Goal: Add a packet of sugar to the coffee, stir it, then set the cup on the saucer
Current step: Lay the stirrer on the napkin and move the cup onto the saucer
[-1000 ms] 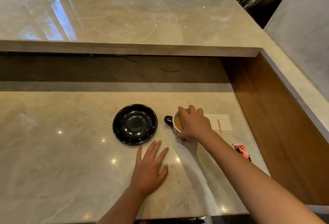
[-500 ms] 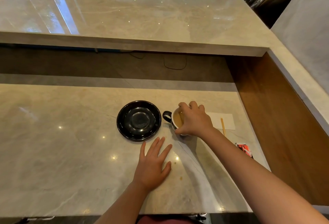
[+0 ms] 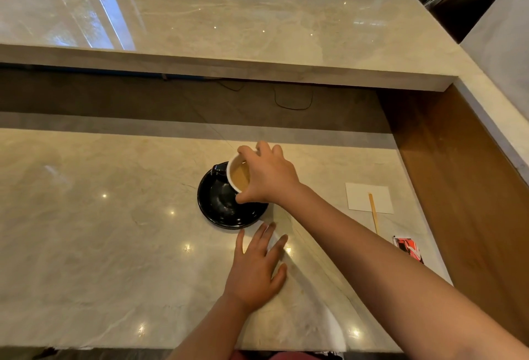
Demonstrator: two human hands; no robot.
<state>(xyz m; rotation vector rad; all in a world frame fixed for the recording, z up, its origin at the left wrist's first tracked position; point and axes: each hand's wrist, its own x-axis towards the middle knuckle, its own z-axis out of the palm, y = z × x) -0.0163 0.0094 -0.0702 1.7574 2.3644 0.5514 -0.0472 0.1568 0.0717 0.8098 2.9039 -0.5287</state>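
Note:
My right hand (image 3: pixel 267 176) grips the coffee cup (image 3: pixel 238 176) by its rim from above. The cup is black outside, white inside and holds light brown coffee. It is held over the far part of the black saucer (image 3: pixel 226 210), its handle pointing left; whether it touches the saucer is hidden. My left hand (image 3: pixel 257 266) lies flat on the marble counter just in front of the saucer, fingers spread, holding nothing.
At the right lies a white napkin (image 3: pixel 360 196) with a wooden stir stick (image 3: pixel 373 215) across it. A red sugar packet (image 3: pixel 409 248) sits nearer the counter's right edge. A raised marble ledge (image 3: pixel 229 70) runs behind, a wooden wall panel (image 3: pixel 469 176) on the right.
My right hand has lifted the cup from the counter and carried it left, over the saucer. My left hand has stayed flat on the counter.

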